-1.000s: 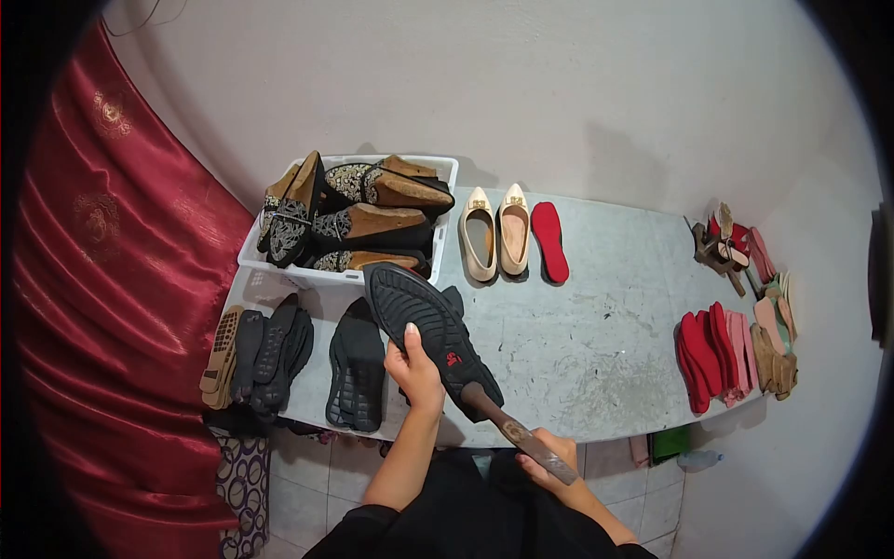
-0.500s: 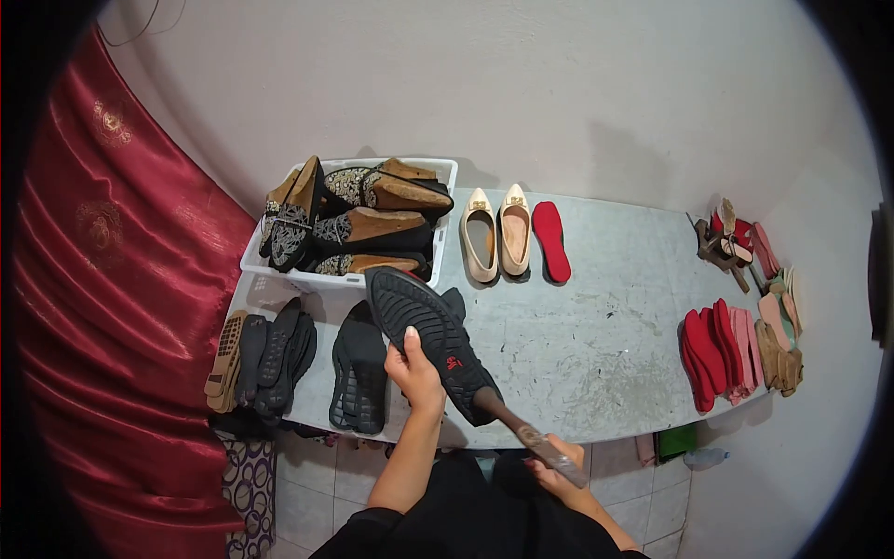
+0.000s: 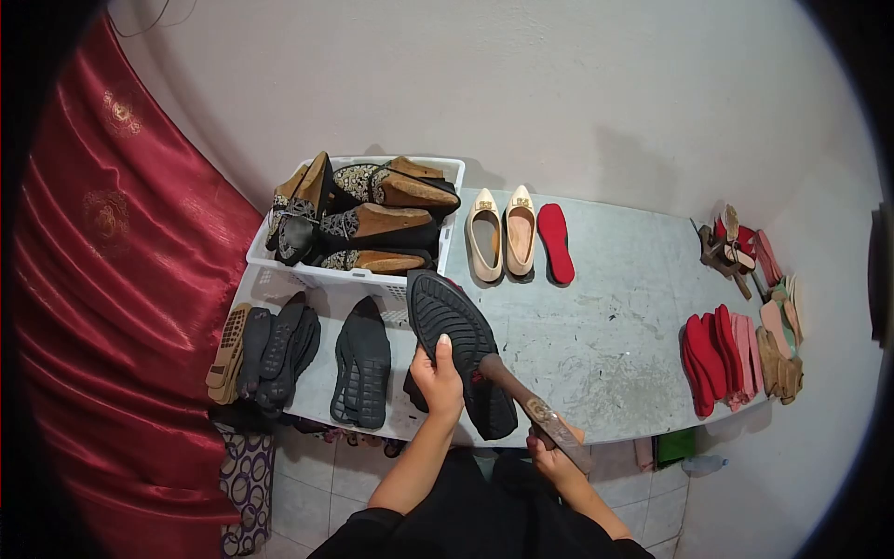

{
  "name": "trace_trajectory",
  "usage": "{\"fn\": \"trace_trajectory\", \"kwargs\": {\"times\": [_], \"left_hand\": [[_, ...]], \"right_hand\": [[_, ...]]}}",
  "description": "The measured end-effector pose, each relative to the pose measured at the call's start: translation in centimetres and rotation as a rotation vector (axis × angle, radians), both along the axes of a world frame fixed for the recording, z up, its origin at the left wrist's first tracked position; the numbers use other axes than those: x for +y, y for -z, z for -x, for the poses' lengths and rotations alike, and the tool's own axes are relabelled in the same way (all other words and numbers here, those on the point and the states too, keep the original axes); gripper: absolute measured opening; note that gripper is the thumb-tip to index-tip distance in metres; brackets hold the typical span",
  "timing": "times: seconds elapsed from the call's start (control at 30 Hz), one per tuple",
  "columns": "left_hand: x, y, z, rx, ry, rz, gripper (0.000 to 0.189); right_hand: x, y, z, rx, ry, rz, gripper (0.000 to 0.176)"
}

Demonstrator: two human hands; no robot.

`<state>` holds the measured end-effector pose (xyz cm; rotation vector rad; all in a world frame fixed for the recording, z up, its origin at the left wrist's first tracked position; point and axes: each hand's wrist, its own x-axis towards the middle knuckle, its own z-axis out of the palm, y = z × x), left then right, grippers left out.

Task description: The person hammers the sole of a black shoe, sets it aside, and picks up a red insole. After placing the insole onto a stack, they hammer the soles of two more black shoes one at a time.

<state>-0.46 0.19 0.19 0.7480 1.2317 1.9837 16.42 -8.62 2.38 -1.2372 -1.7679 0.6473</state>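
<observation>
My left hand (image 3: 440, 377) is closed round the edge of a black shoe (image 3: 453, 326), its ribbed sole turned up and its toe pointing away from me. My right hand (image 3: 557, 458) is closed on the handle of a hammer (image 3: 537, 410). The hammer's head lies against the middle of the sole, over the spot near a red mark. Beneath the held shoe, part of another black piece shows at the left, mostly hidden.
A white basket (image 3: 358, 278) holds black shoes on wooden lasts. Cream shoes (image 3: 520, 233) and a red insole (image 3: 556, 244) stand on the table (image 3: 596, 326). Black soles (image 3: 361, 368) lie left; red insoles (image 3: 712, 359) and tools (image 3: 726, 250) lie right.
The shoe in my left hand has moved right and turned more upright. The hammer's head has moved from the heel end to the middle of the sole.
</observation>
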Motion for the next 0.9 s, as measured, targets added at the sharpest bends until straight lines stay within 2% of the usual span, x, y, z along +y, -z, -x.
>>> {"fn": "trace_trajectory", "kwargs": {"times": [0.07, 0.17, 0.27, 0.37, 0.4, 0.5, 0.57, 0.63, 0.7, 0.73, 0.9], "left_hand": [[-0.3, 0.0, -0.1, 0.130, -0.007, -0.002, 0.023], [-0.5, -0.1, -0.2, 0.165, 0.054, 0.035, 0.023], [-1.1, 0.0, -0.5, 0.175, 0.093, 0.009, 0.024], [-1.1, -1.1, -1.3, 0.133, 0.075, -0.006, 0.022], [-1.1, -1.2, -1.5, 0.131, 0.076, -0.013, 0.022], [-1.6, -1.4, -1.8, 0.102, 0.070, -0.040, 0.022], [-2.1, -2.0, -1.9, 0.248, 0.115, -0.009, 0.022], [-2.0, -1.7, -1.9, 0.188, 0.116, 0.016, 0.022], [-2.3, -1.7, -1.8, 0.107, 0.250, 0.019, 0.020], [-2.3, -1.6, -1.9, 0.102, 0.248, 0.019, 0.020], [-2.4, -2.4, -2.3, 0.290, 0.177, -0.128, 0.018]], "right_hand": [[0.2, -0.5, 0.4, 0.024, 0.005, 0.035, 0.019], [1.1, -1.1, 0.5, -0.014, 0.011, -0.022, 0.019], [1.3, 0.0, 0.5, -0.001, 0.025, -0.082, 0.019], [2.7, -4.0, 1.2, 0.060, 0.047, -0.003, 0.018], [3.3, -3.5, 1.3, 0.099, 0.050, -0.075, 0.017], [3.8, -2.5, 1.5, 0.165, 0.031, -0.079, 0.020], [4.7, -5.1, 2.1, 0.113, 0.052, -0.129, 0.020], [5.0, -6.2, 2.3, 0.077, 0.051, -0.109, 0.018], [5.4, -5.8, 2.7, 0.110, 0.047, -0.157, 0.017], [5.4, -6.2, 3.0, 0.134, 0.032, -0.198, 0.018], [5.1, -6.4, 2.6, 0.099, 0.021, -0.192, 0.016]]}}
